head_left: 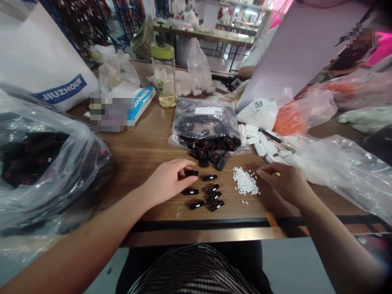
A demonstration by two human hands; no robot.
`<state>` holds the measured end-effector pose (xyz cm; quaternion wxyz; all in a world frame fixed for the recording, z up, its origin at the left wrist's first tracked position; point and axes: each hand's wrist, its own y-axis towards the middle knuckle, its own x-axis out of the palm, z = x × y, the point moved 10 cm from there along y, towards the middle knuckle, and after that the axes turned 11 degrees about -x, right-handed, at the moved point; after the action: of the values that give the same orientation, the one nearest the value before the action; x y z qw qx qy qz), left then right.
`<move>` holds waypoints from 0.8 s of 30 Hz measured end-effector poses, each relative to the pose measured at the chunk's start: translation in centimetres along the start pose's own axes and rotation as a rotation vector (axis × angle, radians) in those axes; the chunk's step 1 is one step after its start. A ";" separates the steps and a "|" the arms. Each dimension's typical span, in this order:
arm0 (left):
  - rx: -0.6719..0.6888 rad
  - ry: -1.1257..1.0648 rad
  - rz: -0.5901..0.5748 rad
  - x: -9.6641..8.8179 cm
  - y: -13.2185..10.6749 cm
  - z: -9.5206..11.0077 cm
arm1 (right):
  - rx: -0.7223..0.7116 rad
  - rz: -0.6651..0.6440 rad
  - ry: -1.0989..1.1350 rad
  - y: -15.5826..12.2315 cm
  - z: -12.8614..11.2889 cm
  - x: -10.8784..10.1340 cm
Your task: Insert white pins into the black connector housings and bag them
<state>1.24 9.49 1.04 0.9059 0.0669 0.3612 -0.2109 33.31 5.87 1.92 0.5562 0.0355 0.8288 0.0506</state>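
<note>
My left hand (pixel 167 178) has its thumb and fingers closed around a small black plastic connector (pixel 192 173). Below and to the right of it, several similar connectors (pixel 197 204) lie in two loose columns, with white dots on their near faces. Just right of these is a heap of tiny white plugs (pixel 245 181), a few of them scattered at its edge. My right hand (pixel 283 179) is at the heap's right side, fingertips pinched together. What the fingertips hold is too small to make out; a yellow-green bit shows among the fingers.
A clear bag of black connectors (pixel 202 118) spills toward me. Another large bag (pixel 55 163) stands at left. Behind are a lidded bottle (pixel 163 77) and a blue-and-white packet (pixel 142 104). White strips (pixel 263 143) and plastic bags (pixel 343 159) lie at right.
</note>
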 end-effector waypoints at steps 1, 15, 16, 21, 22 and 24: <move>0.005 0.014 -0.001 0.1 0.0 0.0 | -0.033 0.025 0.032 0.1 -1.4 -0.2; 0.067 0.034 0.025 0.6 -0.7 0.6 | -0.721 -0.113 0.265 1.4 -21.1 5.2; 0.058 0.027 0.020 0.6 -0.7 0.5 | -0.723 -0.110 0.256 1.4 -21.0 5.4; 0.050 -0.004 0.026 0.4 -0.7 0.6 | -0.731 -0.093 0.218 1.1 -21.1 5.5; 0.051 -0.008 0.029 0.4 -0.7 0.6 | -0.735 -0.088 0.200 1.1 -21.2 5.5; 0.052 -0.016 0.032 0.5 -0.7 0.6 | -0.744 -0.085 0.145 0.9 -21.5 5.6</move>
<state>1.59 8.51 1.15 0.9099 0.0947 0.3471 -0.2063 11.35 6.49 4.99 0.4725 -0.2071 0.7916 0.3274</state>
